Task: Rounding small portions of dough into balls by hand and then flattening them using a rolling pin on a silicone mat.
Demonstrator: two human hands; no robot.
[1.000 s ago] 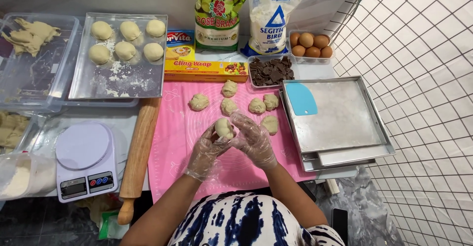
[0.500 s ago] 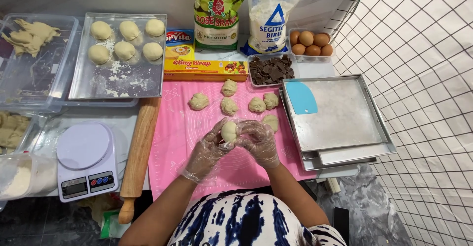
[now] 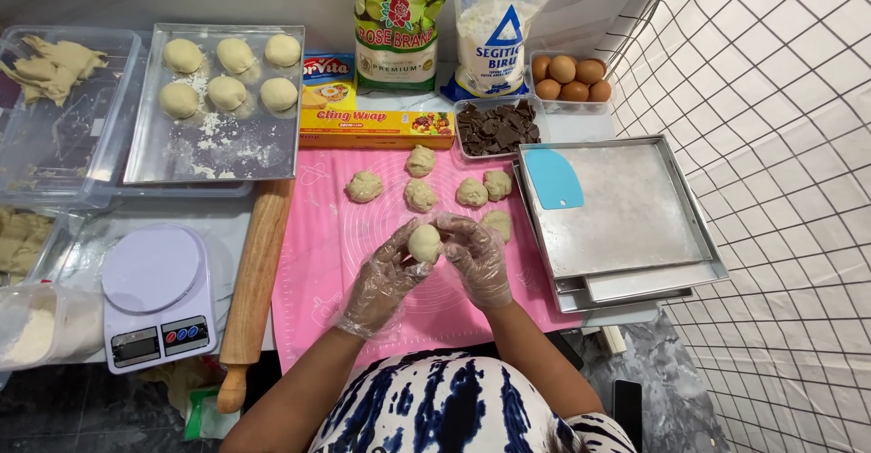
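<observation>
Both hands wear clear plastic gloves and meet over a pink silicone mat [image 3: 318, 263]. A round ball of pale dough [image 3: 424, 242] sits between them, cupped by my left hand [image 3: 386, 278] from the left and by my right hand [image 3: 476, 258] from the right. Just beyond the hands, several rough dough pieces [image 3: 420, 194] lie on the mat. One more piece [image 3: 497, 224] lies right behind my right hand.
A metal tray [image 3: 236, 145] holds several smooth dough balls at back left. A wooden rolling pin [image 3: 254, 281] and white kitchen scale [image 3: 154, 294] lie left of the mat. Stacked empty trays [image 3: 635, 226] with a blue scraper [image 3: 553, 179] sit right. Chocolate pieces [image 3: 496, 129], eggs [image 3: 570, 78] and flour bags stand behind.
The dough ball has turned between my hands and looks rounder. Both hands stay over the same part of the mat, drawn slightly closer to me.
</observation>
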